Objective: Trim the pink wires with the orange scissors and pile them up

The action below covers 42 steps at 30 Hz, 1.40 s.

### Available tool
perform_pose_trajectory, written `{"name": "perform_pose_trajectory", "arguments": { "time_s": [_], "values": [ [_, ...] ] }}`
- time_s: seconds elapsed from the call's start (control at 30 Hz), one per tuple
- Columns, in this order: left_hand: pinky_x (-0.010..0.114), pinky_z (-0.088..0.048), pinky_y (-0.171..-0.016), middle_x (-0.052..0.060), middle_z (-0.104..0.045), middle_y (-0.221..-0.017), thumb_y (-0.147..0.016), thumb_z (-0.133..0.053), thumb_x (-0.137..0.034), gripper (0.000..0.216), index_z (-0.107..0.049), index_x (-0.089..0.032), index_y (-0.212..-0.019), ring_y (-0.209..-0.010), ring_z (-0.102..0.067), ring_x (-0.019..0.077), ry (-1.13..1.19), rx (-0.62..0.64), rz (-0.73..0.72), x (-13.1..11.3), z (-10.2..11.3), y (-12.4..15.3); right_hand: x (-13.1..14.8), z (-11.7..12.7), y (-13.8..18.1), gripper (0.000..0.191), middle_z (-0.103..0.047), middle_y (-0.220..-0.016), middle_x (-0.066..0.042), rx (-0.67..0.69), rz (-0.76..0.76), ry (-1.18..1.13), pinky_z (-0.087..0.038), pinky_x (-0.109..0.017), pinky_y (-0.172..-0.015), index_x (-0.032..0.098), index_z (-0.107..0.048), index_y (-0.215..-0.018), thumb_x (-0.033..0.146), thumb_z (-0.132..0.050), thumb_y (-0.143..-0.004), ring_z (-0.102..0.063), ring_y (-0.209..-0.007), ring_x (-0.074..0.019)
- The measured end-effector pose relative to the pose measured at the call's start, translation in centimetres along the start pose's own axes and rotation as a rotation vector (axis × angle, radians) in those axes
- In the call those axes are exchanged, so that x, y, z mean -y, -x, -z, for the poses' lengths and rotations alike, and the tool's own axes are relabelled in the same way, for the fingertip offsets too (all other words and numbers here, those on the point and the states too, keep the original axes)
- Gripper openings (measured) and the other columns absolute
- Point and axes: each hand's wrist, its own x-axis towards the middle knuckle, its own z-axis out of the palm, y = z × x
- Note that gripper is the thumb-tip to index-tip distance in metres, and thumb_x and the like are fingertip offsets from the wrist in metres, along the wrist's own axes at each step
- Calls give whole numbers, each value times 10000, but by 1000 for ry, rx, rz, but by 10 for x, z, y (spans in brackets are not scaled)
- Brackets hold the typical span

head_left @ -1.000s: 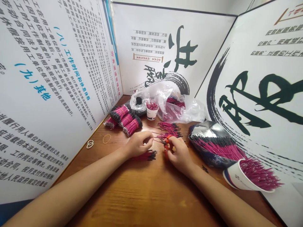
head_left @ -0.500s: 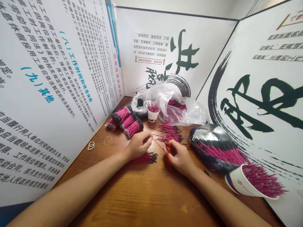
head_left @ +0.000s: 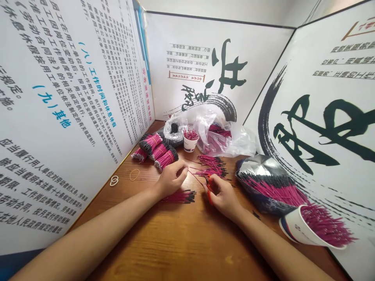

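My left hand (head_left: 173, 178) is closed in a pinch on one end of a thin pink wire (head_left: 195, 177), which slants down toward the right hand. My right hand (head_left: 224, 195) is wrapped round small red-handled cutters (head_left: 209, 191); their dark jaws point up and away, partly hidden by the fingers. The wire's lower end is beside the right fingertips, and whether they grip it too I cannot tell. Just beyond the hands lies a loose pile of pink wires with black ends (head_left: 211, 164). A smaller row of such wires (head_left: 180, 196) rests under and beside my left hand.
Banded wire bundles (head_left: 158, 150) are stacked at the back left, near rubber bands (head_left: 134, 175). Behind are a paper cup of wires (head_left: 190, 143) and clear plastic bags (head_left: 240, 138). At right sit an opened bag of wires (head_left: 268, 187) and a tilted cup (head_left: 299, 224). Printed panels enclose the table.
The whole view has shifted slightly. The cutters' jaws have turned a little and show less past my right fingers. Both hands stay nearly where they were.
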Motion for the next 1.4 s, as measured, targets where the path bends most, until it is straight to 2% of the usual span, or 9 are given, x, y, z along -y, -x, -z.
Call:
{"name": "perform_pose_trajectory", "arguments": {
  "time_s": [0.37,0.53,0.7,0.8,0.9,1.03,1.2,1.3,1.4],
  "values": [
    [257,-383,-640,-3,-513,-706,-944,-405,-232,216,-512,-169,-767,-665,-470,130,-68,-4,-28,1,1,-2,0,0,-1,124,-479,-642,31,26,-13,-4,-333,-241,-548,230,-419,-737,184,-529,-770,-425,-586,-140],
    [373,-393,-858,65,-608,-917,-910,-460,-220,155,-599,-172,-861,-910,-504,218,-411,13,-176,-3,4,-4,-1,-1,-2,124,-473,-649,30,-34,-2,-42,-346,-231,-548,226,-418,-731,170,-524,-759,-420,-585,-131],
    [417,-370,-905,88,-591,-1078,-904,-484,-234,188,-615,-180,-1027,-1023,-486,254,-504,-33,-76,-3,2,-4,-3,-3,-3,134,-466,-651,32,-71,-11,-47,-350,-229,-549,225,-417,-729,167,-533,-761,-417,-579,-128],
    [416,-360,-931,95,-583,-1125,-896,-487,-208,247,-588,-176,-1119,-1059,-478,255,-515,-48,-102,-4,1,-3,-3,-4,-5,113,-462,-653,33,-79,-14,-45,-352,-233,-551,221,-438,-747,172,-538,-765,-415,-581,-129],
    [408,-352,-927,68,-631,-1018,-929,-472,-226,158,-620,-185,-963,-1015,-500,242,-600,74,-239,-9,2,-3,-2,-9,-11,104,-455,-655,36,-86,-11,-57,-344,-234,-549,219,-448,-759,177,-543,-770,-409,-587,-129],
    [404,-364,-880,58,-652,-852,-967,-446,-257,231,-613,-169,-835,-886,-542,230,-767,153,-389,-14,1,-3,-2,-21,-23,138,-432,-655,42,-98,36,-156,-330,-233,-539,222,-426,-735,188,-549,-787,-395,-587,-123],
    [329,-383,-704,45,-652,-800,-958,-458,-192,157,-604,-160,-909,-769,-580,199,-701,232,-433,-9,-1,-4,2,-25,-28,125,-474,-677,32,-113,30,-191,-350,-239,-566,215,-460,-755,233,-563,-824,-424,-607,-124],
    [301,-382,-660,31,-649,-798,-955,-442,-170,145,-585,-171,-930,-728,-582,181,-586,201,-333,-6,-2,-3,7,-20,-25,155,-501,-694,21,-93,-30,-260,-371,-235,-563,212,-479,-768,304,-565,-858,-456,-614,-126],
    [264,-384,-623,-2,-592,-737,-957,-402,-166,148,-540,-175,-903,-657,-545,142,-367,71,-166,-2,-1,-3,10,-15,-21,227,-463,-633,38,-39,-58,-236,-351,-227,-524,214,-455,-730,356,-555,-876,-434,-561,-116]
  ]
}}
